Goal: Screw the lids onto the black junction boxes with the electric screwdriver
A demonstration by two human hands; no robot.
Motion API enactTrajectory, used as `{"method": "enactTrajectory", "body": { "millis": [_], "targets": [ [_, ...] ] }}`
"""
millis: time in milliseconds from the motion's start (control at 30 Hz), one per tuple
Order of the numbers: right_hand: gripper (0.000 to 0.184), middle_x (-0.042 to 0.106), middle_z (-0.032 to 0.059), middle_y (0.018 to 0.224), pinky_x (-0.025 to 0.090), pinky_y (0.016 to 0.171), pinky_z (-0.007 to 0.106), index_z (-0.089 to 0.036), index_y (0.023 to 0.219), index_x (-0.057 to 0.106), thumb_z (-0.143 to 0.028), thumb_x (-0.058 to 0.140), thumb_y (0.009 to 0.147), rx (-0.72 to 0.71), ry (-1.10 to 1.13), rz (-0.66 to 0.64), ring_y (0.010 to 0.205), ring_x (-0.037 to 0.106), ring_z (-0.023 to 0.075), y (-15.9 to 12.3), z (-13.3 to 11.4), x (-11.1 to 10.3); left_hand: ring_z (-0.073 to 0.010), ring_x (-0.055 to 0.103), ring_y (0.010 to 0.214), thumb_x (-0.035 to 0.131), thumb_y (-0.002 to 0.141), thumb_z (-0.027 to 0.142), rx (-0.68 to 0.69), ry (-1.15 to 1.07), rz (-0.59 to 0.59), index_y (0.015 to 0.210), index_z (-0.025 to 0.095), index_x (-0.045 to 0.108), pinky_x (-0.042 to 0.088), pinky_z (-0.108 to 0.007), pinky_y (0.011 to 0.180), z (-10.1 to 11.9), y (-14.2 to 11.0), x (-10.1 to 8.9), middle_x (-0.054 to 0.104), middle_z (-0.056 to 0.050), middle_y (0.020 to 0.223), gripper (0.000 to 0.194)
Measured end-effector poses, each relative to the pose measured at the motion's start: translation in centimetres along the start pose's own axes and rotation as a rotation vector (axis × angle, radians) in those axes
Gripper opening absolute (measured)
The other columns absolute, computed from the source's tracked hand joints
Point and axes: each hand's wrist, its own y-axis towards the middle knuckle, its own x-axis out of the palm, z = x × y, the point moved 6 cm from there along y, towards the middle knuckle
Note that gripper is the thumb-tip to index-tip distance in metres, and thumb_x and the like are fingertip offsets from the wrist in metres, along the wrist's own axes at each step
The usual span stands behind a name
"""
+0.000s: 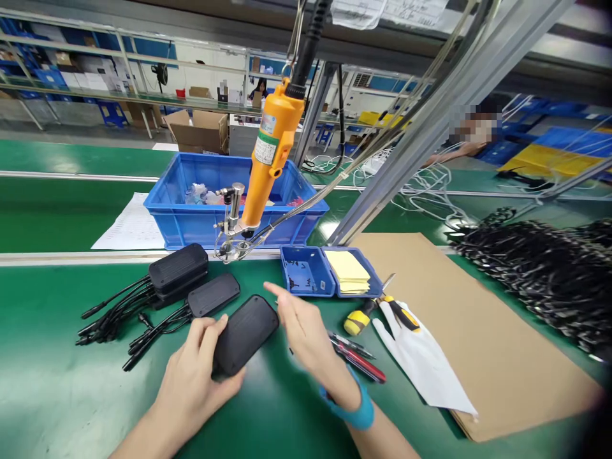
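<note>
My left hand [194,370] is closed around a black plastic box [247,333] with rounded corners, tilted above the green bench. Just right of that box is my right hand [306,331], wearing a blue wristband [351,408]. Its index finger is stretched out toward the left; the other fingers are partly hidden, and I make out nothing held in it. Left of the held box lies a similar black box with cables [213,294]. Farther back, a stack of such boxes [178,268] trails black cables.
An orange electric screwdriver [272,146] hangs before a blue bin [191,226]. Blue trays [308,290] hold small dark parts and yellow paper [347,268]. Rightward lie a screwdriver [357,320], red-handled tool [363,366], white glove [425,366], cardboard [502,357] and cable bundles [540,274]. A person sits beyond.
</note>
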Motion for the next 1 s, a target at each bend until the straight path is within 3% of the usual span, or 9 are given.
{"method": "enactTrajectory", "body": {
  "millis": [133,233,333,433,500,600,800,1000],
  "targets": [
    [0.044,0.06,0.0102,0.103,0.051,0.088,0.04,-0.019,0.126,0.058,-0.045,0.038,0.097,-0.213,-0.132,0.2,0.093,0.06,0.0205,5.0,-3.4,-3.4,-0.0314,0.059,0.098,0.069,0.081,0.029,-0.023,0.287,-0.266,0.135,0.007,0.051,0.058,-0.045,0.079,-1.4,0.2,3.1,0.058,-0.016,0.111,0.061],
    [0.057,0.052,0.0132,0.12,0.052,0.092,0.04,-0.019,0.134,0.046,-0.052,0.053,0.088,-0.408,0.057,0.278,0.109,0.055,0.0222,9.4,-6.9,-4.3,-0.0317,0.057,0.103,0.068,0.083,0.033,-0.075,0.269,-0.353,0.141,0.007,0.048,0.054,-0.046,0.088,-2.1,0.2,3.9,0.056,-0.019,0.117,0.066],
    [0.074,0.053,0.0103,0.127,0.05,0.098,0.042,-0.025,0.133,0.041,-0.062,0.067,0.074,-0.519,0.313,0.105,0.115,0.053,0.0231,13.6,-9.5,-3.0,-0.031,0.055,0.106,0.069,0.083,0.036,-0.1,0.202,-0.389,0.142,0.008,0.046,0.053,-0.045,0.091,-2.3,0.2,3.9,0.054,-0.019,0.12,0.069],
    [0.059,0.062,0.0023,0.094,0.055,0.078,0.034,-0.026,0.114,0.053,-0.06,0.072,0.07,-0.496,0.499,-0.049,0.083,0.06,0.0165,16.0,-10.4,-1.8,-0.0298,0.054,0.105,0.066,0.085,0.032,-0.122,0.169,-0.384,0.142,0.009,0.046,0.053,-0.044,0.09,-2.5,0.2,3.8,0.055,-0.017,0.119,0.065],
    [0.05,0.058,-0.0021,0.076,0.053,0.064,0.029,-0.024,0.106,0.056,-0.055,0.074,0.071,-0.461,0.603,-0.043,0.065,0.056,0.0122,16.2,-10.5,-2.1,-0.0291,0.055,0.103,0.065,0.085,0.03,-0.128,0.157,-0.357,0.14,0.01,0.049,0.054,-0.044,0.088,-2.5,0.2,3.8,0.055,-0.016,0.117,0.061],
    [0.045,0.056,-0.0038,0.063,0.047,0.051,0.026,-0.023,0.096,0.057,-0.058,0.072,0.072,-0.379,0.705,-0.037,0.053,0.053,0.0115,14.7,-10.4,-3.1,-0.0292,0.055,0.103,0.065,0.085,0.03,-0.117,0.166,-0.303,0.138,0.016,0.053,0.054,-0.045,0.088,-2.3,0.3,3.9,0.055,-0.015,0.116,0.056],
    [0.05,0.053,-0.0021,0.059,0.042,0.044,0.025,-0.021,0.101,0.066,-0.064,0.061,0.078,-0.276,0.679,0.066,0.048,0.048,0.0104,10.0,-10.4,-4.8,-0.032,0.055,0.104,0.065,0.086,0.034,-0.103,0.186,-0.293,0.136,0.018,0.055,0.053,-0.046,0.087,-2.2,0.5,4.0,0.055,-0.017,0.115,0.054],
    [0.04,0.049,-0.0027,0.056,0.039,0.042,0.023,-0.022,0.093,0.068,-0.06,0.062,0.081,-0.297,0.695,0.162,0.046,0.044,0.0086,8.0,-10.4,-3.6,-0.0312,0.054,0.104,0.064,0.087,0.037,-0.101,0.182,-0.294,0.138,0.019,0.053,0.053,-0.046,0.087,-2.5,0.4,4.0,0.054,-0.016,0.115,0.055]
  ]
}}
